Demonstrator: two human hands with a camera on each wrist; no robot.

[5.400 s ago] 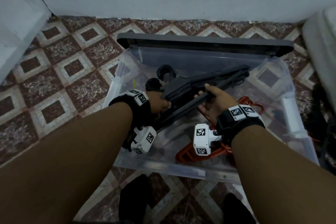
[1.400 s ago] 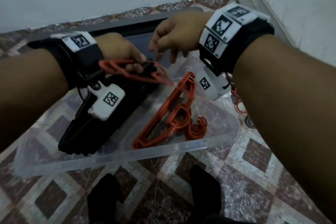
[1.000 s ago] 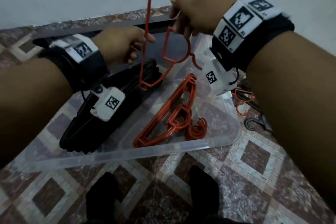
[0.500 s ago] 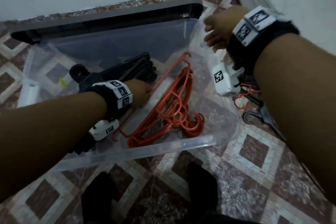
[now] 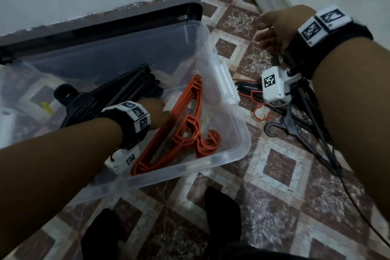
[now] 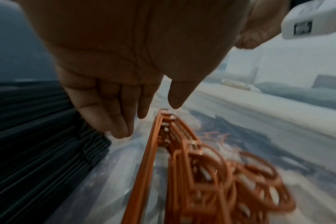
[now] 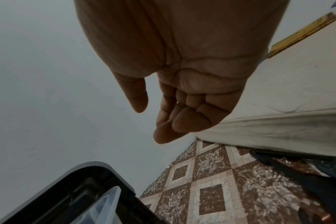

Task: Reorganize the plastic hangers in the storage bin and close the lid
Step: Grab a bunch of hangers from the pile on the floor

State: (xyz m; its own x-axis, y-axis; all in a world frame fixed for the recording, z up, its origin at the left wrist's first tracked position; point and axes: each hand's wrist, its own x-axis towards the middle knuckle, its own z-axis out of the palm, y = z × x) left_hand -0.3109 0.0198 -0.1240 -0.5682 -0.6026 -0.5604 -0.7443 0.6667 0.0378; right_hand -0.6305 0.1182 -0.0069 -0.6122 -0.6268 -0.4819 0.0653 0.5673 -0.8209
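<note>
Hangers are split between the clear storage bin and the floor, and that split decides my next reach. Starting at my left: the stack of black hangers lies along the bin's bottom on the outer side of my left hand, hooks toward the bin's left end. My left hand is inside the bin, fingers straight and relaxed, holding nothing; in the left wrist view its fingertips hover between the black stack and the orange hangers, near both, and I cannot tell whether they touch the bin's bottom. The orange stack lies just on the inner side of that hand, its long axis running diagonally from the near wall toward the far right corner, hooks at the near-right end.

Behind the bin the dark lid stands open against the wall.

Further right, outside the bin, my right hand hangs in the air with loosely curled fingers and nothing in it. The loose hangers on the floor, black with some orange, lie below and nearer me than that hand, well apart from the left. I judge the right hand the one to drop down and gather them.
</note>
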